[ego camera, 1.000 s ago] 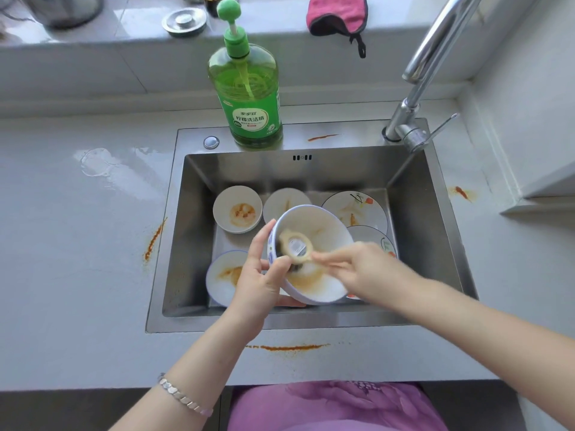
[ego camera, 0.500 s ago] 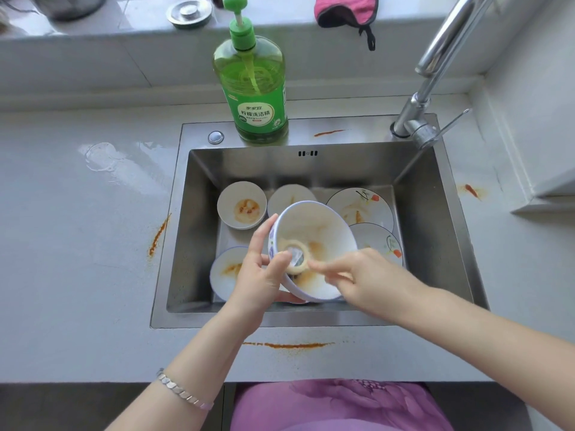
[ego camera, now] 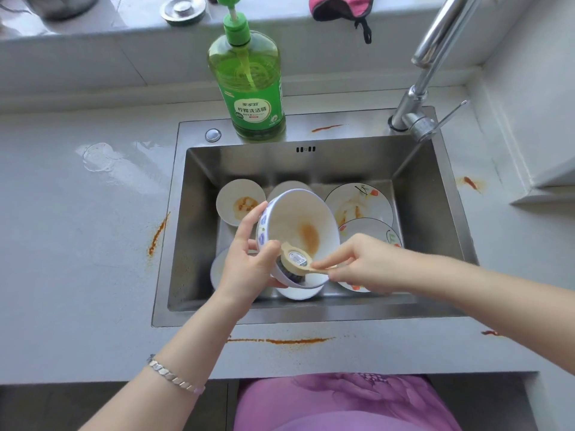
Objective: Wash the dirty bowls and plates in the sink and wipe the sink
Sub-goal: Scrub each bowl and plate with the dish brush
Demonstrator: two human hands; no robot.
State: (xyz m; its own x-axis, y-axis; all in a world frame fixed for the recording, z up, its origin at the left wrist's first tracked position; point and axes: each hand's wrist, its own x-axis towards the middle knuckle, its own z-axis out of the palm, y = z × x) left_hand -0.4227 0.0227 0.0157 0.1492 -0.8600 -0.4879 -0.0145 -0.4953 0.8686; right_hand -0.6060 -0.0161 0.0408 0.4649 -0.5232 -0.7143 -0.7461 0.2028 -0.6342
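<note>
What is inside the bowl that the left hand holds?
Inside the bowl there is an orange stain and, near the lower rim, the round brush that the right hand holds. The brush covers the bowl surface under it.

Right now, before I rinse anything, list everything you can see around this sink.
held bowl: one, white with blue pattern, stained inside, tilted over the sink
brush: one, wooden, head at the held bowl's near rim
small bowls: at least three, white, sink floor
plates: two, white with flowers, sink's right side
sink: one, steel
faucet: one, chrome, back right
soap bottle: one, green, sink's back rim
cloth: one, pink, ledge
orange smears: several, counter
left hand: holds held bowl; bracelet on wrist
right hand: pinches brush handle
</note>
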